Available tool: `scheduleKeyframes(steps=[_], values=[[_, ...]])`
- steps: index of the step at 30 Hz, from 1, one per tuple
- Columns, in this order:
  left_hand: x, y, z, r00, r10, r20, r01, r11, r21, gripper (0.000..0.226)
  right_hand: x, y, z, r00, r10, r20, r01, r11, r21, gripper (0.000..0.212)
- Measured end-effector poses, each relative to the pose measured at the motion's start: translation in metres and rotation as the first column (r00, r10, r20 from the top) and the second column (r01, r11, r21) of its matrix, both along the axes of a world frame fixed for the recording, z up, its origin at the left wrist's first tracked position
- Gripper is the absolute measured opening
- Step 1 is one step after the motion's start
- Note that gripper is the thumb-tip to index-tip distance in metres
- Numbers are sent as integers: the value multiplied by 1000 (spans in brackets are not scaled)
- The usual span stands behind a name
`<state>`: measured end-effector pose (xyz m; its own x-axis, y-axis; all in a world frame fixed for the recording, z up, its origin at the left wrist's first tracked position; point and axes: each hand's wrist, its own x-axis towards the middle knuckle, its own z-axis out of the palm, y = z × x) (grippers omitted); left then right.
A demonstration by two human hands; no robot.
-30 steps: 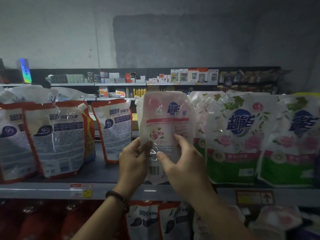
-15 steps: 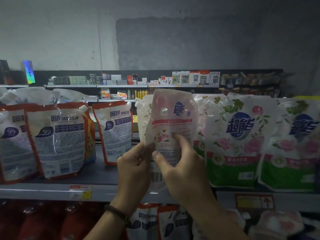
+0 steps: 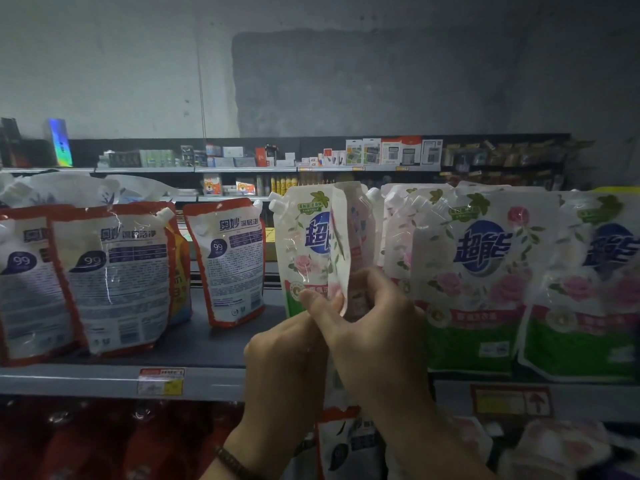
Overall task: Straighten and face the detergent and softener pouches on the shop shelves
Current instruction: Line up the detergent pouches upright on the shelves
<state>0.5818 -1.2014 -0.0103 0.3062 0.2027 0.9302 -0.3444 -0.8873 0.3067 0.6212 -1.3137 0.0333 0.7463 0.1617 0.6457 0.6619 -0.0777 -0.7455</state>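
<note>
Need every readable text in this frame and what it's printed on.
"超能": front logo of the green rose pouch.
"奥妙": top of the red-edged pouch; the fine print below is too small to read.
"99": dark badge on that pouch.
Unreadable: the price tag and red arrow sign are blurred; the pink pouch, gripped by the left hand and right hand, is turned edge-on.

Grey shelf, price label on front edge. Standing at 9 o'clock, red-trimmed pouches; at 3 o'clock, rose-printed pouches
</note>
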Motion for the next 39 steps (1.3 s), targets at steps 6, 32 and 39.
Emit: scheduleKeyframes(steps=[6,32,39], values=[[-2,-9,-3,1000,-1,-6,1,1000,30,37,13,1,-2,999,5,53,-8,999,50,14],[40,74,9,645,-764,3,366,306,-879,40,48,-10,11,980,197,-14,-190,959,210,28],[44,65,6,521,-850,77,389,156,-908,39,51,-10,15,955,298,10,-293,935,200,24]])
